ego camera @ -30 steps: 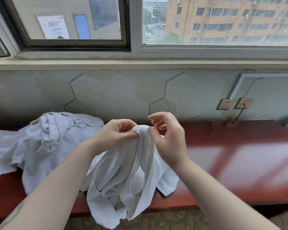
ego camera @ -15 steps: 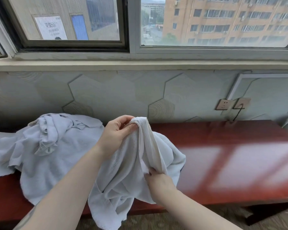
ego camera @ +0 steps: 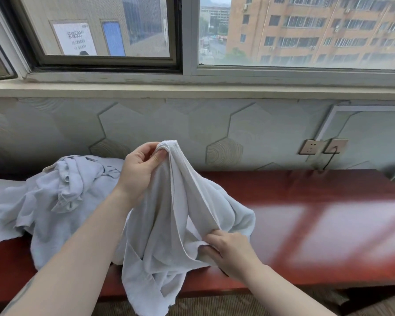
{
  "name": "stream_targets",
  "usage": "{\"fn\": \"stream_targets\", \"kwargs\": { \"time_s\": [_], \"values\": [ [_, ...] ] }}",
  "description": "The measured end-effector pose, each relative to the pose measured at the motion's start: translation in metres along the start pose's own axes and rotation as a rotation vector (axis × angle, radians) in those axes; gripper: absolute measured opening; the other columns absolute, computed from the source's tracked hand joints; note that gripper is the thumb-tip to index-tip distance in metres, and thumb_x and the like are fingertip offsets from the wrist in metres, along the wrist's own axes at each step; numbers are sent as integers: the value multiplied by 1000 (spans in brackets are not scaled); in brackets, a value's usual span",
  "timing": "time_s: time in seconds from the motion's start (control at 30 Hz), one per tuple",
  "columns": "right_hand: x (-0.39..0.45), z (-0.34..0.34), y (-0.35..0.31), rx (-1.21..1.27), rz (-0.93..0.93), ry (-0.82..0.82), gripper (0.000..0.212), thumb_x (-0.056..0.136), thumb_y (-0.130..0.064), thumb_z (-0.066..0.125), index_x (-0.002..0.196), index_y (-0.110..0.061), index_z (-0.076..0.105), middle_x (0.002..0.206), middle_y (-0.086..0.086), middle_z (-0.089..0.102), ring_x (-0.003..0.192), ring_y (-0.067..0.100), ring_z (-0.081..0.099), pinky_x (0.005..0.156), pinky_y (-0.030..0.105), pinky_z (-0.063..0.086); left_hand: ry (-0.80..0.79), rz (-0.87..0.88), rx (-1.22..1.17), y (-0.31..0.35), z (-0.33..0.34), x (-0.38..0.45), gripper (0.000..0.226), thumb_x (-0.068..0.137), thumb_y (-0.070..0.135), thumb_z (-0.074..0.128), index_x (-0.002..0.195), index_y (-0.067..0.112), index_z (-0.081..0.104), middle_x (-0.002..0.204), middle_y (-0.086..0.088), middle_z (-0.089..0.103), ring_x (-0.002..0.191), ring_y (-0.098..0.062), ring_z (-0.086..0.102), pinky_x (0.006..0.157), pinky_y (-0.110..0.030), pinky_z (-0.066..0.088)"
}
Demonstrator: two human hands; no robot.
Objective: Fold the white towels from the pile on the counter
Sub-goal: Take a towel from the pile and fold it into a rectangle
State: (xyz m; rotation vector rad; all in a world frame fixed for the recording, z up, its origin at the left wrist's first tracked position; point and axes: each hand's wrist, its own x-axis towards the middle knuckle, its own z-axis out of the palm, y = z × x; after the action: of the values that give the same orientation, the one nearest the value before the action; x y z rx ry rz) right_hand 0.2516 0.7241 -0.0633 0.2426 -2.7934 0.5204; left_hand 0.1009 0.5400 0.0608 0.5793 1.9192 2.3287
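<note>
A white towel (ego camera: 169,224) hangs in mid-air in front of a red counter (ego camera: 317,224), its lower end drooping past the counter's front edge toward 6 o'clock. The left hand (ego camera: 139,174) pinches the towel's top corner between thumb and curled fingers, holding it at the cloth's 12 o'clock. The right hand (ego camera: 230,249) grips an edge lower down, at the towel's 4 o'clock, fingers curled into the fabric. Between the 2 hands the hem runs taut and slanted. The pile of white towels (ego camera: 50,197) lies crumpled on the counter at 9 o'clock of the held towel, just beside the left forearm. Behind, a patterned wall carries 2 wall sockets (ego camera: 324,146) at 2 o'clock, below a window (ego camera: 283,30). Compared with 1 second ago, the right hand has dropped from the top corner down along the edge, and the left hand has risen slightly.
</note>
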Motion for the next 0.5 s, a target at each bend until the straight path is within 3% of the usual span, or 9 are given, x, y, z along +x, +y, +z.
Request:
{"fn": "stream_targets", "kwargs": {
  "time_s": [0.1, 0.2, 0.27, 0.33, 0.4, 0.5],
  "values": [
    [-2, -3, 4, -55, -48, -48, 16, 77, -33, 49, 86, -33, 61, 67, -15, 62, 44, 13, 55, 33, 19, 35, 91, 87, 19, 2, 4, 7, 7, 90, 19, 61, 94, 18, 67, 92, 1, 65, 89, -12, 56, 87, -28, 45],
    [-7, -3, 9, -52, -66, -117, 16, 72, -21, 51, 85, -31, 51, 73, -12, 57, 46, 16, 51, 35, 23, 33, 172, 141, 17, 3, 4, 13, 7, 95, 21, 58, 95, 19, 65, 94, -1, 62, 91, -15, 52, 88, -32, 43],
    [-10, -9, 11, 64, -58, -179, 9, 84, -27, 41, 85, -26, 50, 90, -10, 55, 61, 20, 56, 47, 33, 43, 186, 163, 16, 4, 2, 16, 7, 93, 25, 59, 95, 21, 64, 94, 0, 61, 91, -15, 51, 89, -33, 42],
    [-15, -15, 11, 144, -49, -176, 23, 91, -40, 35, 85, -24, 51, 94, -11, 53, 70, 15, 54, 63, 36, 44, 222, 174, 17, 5, -1, 17, 7, 94, 26, 59, 94, 22, 64, 92, 3, 61, 90, -13, 52, 88, -32, 43],
    [-16, -22, 8, 142, -90, -123, 28, 90, -50, 40, 89, -25, 53, 94, -14, 51, 68, 7, 47, 65, 27, 41, 292, 189, 14, 7, -4, 18, 7, 95, 25, 57, 93, 23, 64, 89, 6, 62, 87, -10, 53, 86, -29, 44],
    [-8, -35, 4, 50, -42, -18, 24, 82, -53, 54, 88, -29, 55, 92, -16, 54, 63, 4, 47, 53, 17, 31, 367, 222, 13, 17, -14, 15, 8, 96, 24, 56, 91, 24, 62, 87, 9, 61, 84, -6, 53, 83, -25, 44]
  ]
}}
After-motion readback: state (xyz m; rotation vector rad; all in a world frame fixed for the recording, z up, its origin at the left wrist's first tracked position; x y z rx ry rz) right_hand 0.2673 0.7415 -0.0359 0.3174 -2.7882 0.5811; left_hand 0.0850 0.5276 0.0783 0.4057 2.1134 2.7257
